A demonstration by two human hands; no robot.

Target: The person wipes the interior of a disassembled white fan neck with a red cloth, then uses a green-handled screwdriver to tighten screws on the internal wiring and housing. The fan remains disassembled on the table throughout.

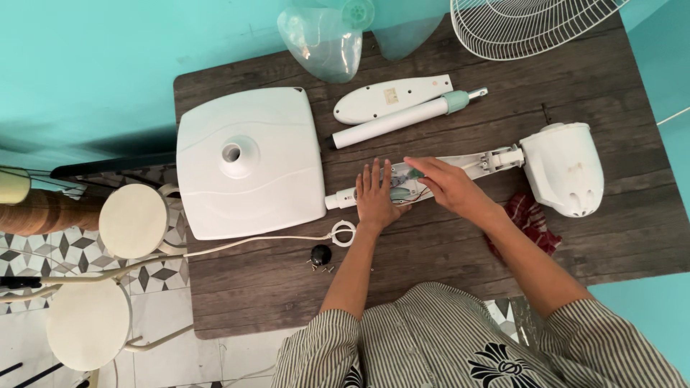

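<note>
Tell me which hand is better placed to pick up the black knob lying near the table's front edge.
Left, probably. The left hand rests flat on the opened control housing, on the same side as the black knob. The right hand is further off, fingers in the wiring.

Worktop [618,237]: dark wood. On it: white square base [248,162], white tube [402,118], clear fan blade [320,39], wire grille [525,25], black knob [320,253] beside loose screws [321,268]. Two round stools [133,219] at left.

A dark wooden table [589,237] carried a square white fan base [273,179], a white tube [392,122], a white cover plate [388,97], a motor housing [564,169], clear blades [320,43], a wire grille [525,25], a red cloth [532,219], a black knob [320,253] and loose screws [321,268].
</note>
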